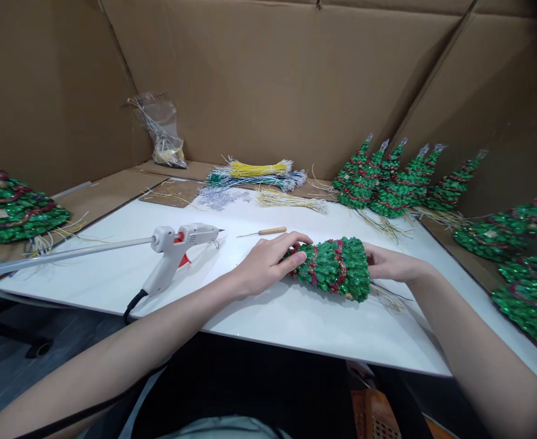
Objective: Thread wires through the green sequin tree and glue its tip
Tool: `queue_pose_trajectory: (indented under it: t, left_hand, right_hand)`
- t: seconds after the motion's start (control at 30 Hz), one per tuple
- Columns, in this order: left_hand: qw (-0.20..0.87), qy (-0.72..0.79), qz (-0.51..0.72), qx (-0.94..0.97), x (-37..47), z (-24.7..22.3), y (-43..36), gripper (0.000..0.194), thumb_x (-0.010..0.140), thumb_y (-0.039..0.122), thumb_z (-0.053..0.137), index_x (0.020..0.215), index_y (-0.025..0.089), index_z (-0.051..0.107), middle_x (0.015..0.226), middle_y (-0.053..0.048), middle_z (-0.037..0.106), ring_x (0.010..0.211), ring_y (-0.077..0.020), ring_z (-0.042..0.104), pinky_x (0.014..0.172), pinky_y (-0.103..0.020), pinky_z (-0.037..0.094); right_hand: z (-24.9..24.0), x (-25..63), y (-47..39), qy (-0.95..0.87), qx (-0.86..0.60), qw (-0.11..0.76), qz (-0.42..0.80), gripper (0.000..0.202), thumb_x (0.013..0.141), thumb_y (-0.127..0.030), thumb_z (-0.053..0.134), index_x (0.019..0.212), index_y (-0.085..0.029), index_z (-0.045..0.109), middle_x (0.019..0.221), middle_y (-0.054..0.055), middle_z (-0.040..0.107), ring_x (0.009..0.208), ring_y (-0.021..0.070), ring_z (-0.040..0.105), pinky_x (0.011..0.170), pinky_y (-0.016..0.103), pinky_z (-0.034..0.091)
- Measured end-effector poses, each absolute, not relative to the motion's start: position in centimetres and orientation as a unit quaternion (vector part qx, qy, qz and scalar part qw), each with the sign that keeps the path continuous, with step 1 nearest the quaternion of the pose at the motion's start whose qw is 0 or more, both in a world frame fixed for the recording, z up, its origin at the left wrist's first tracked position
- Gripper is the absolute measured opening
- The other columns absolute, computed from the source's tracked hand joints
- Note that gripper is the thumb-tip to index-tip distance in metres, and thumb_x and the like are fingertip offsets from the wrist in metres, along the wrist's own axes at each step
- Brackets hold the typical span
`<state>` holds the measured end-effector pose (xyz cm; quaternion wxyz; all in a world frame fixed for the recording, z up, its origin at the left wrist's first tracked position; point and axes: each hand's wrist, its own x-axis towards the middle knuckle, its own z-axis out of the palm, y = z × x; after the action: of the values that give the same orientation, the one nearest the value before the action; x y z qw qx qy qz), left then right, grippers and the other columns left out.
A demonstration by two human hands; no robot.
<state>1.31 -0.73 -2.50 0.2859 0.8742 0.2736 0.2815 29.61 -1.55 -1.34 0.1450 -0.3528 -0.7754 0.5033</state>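
A green model tree (336, 268) with red garlands lies on its side on the white board, its narrow end pointing left. My left hand (275, 259) is wrapped round that narrow end. At the wide base is my right hand (389, 263), its fingertips hidden behind or inside the base, so what they hold does not show. Thin wires (389, 299) trail from the base onto the board. A wooden-handled awl (272, 231) lies just beyond my left hand. The white glue gun (170, 253) stands to the left, a long glue stick in its back.
Wire bundles (259, 168) and small clear pieces (225, 198) lie at the back of the white board (259, 317). Several finished-looking trees (394, 189) stand back right, with others at the right edge and one tree (16, 207) at left. A plastic bag (165, 134) leans against the cardboard wall.
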Motion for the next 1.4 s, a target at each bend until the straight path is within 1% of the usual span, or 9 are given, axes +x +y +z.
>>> queue_pose_trajectory:
  t: [0.23, 0.4, 0.6, 0.73, 1.17, 1.3, 1.4]
  left_hand:
    - [0.279, 0.279, 0.281, 0.875, 1.44, -2.39, -0.89, 0.033, 0.100, 0.042, 0.037, 0.123, 0.024, 0.053, 0.118, -0.005, 0.064, 0.101, -0.0219, 0.059, 0.085, -0.032, 0.045]
    - [0.279, 0.280, 0.284, 0.873, 1.47, -2.46, -0.92, 0.034, 0.100, 0.043, 0.038, 0.123, 0.024, 0.053, 0.119, -0.004, 0.064, 0.100, -0.0212, 0.060, 0.085, -0.031, 0.045]
    - [0.271, 0.279, 0.284, 0.876, 1.54, -2.55, -0.87, 0.034, 0.100, 0.044, 0.037, 0.123, 0.024, 0.052, 0.120, -0.004, 0.063, 0.099, -0.0211, 0.060, 0.084, -0.032, 0.045]
    - [0.268, 0.280, 0.284, 0.877, 1.57, -2.47, -0.93, 0.034, 0.100, 0.044, 0.038, 0.122, 0.023, 0.053, 0.120, -0.005, 0.064, 0.098, -0.0210, 0.060, 0.083, -0.032, 0.045]
    - [0.265, 0.280, 0.280, 0.879, 1.61, -2.52, -0.94, 0.032, 0.100, 0.043, 0.040, 0.122, 0.023, 0.051, 0.123, -0.005, 0.063, 0.104, -0.0210, 0.060, 0.085, -0.031, 0.042]
    - [0.261, 0.283, 0.272, 0.882, 1.62, -2.46, -1.00, 0.033, 0.100, 0.043, 0.039, 0.124, 0.023, 0.050, 0.124, -0.004, 0.062, 0.105, -0.0213, 0.059, 0.087, -0.033, 0.041]
    - [0.271, 0.292, 0.270, 0.877, 1.62, -2.13, -1.22, 0.032, 0.102, 0.039, 0.033, 0.123, 0.023, 0.051, 0.124, -0.003, 0.062, 0.107, -0.0213, 0.059, 0.088, -0.034, 0.041]
  right_hand:
    - [-1.40, 29.80, -1.52, -0.779, -0.353, 0.151, 0.496, 0.049, 0.083, -0.048, 0.066, 0.125, -0.023, 0.065, 0.118, 0.007, 0.070, 0.109, 0.0283, 0.065, 0.092, 0.037, 0.054]
    - [-1.23, 29.56, -1.61, -0.782, -0.341, 0.154, 0.499, 0.050, 0.084, -0.047, 0.065, 0.127, -0.023, 0.064, 0.117, 0.007, 0.070, 0.110, 0.0271, 0.064, 0.092, 0.036, 0.054]
    - [-1.17, 29.41, -1.67, -0.776, -0.352, 0.152, 0.500, 0.055, 0.082, -0.050, 0.065, 0.129, -0.022, 0.062, 0.116, 0.008, 0.070, 0.110, 0.0282, 0.064, 0.092, 0.038, 0.054]
    - [-1.34, 29.54, -1.62, -0.774, -0.348, 0.149, 0.508, 0.054, 0.083, -0.051, 0.065, 0.129, -0.022, 0.062, 0.117, 0.008, 0.070, 0.111, 0.0280, 0.064, 0.093, 0.038, 0.054]
    - [-1.53, 29.74, -1.53, -0.771, -0.335, 0.151, 0.521, 0.051, 0.085, -0.047, 0.064, 0.129, -0.022, 0.062, 0.121, 0.008, 0.068, 0.112, 0.0267, 0.064, 0.094, 0.036, 0.053]
    - [-1.55, 29.83, -1.48, -0.769, -0.337, 0.149, 0.523, 0.050, 0.085, -0.046, 0.064, 0.128, -0.022, 0.062, 0.121, 0.008, 0.068, 0.113, 0.0268, 0.063, 0.095, 0.036, 0.053]
    - [-1.50, 29.81, -1.52, -0.766, -0.338, 0.150, 0.526, 0.050, 0.085, -0.046, 0.065, 0.128, -0.022, 0.063, 0.119, 0.008, 0.069, 0.110, 0.0269, 0.064, 0.093, 0.036, 0.054]
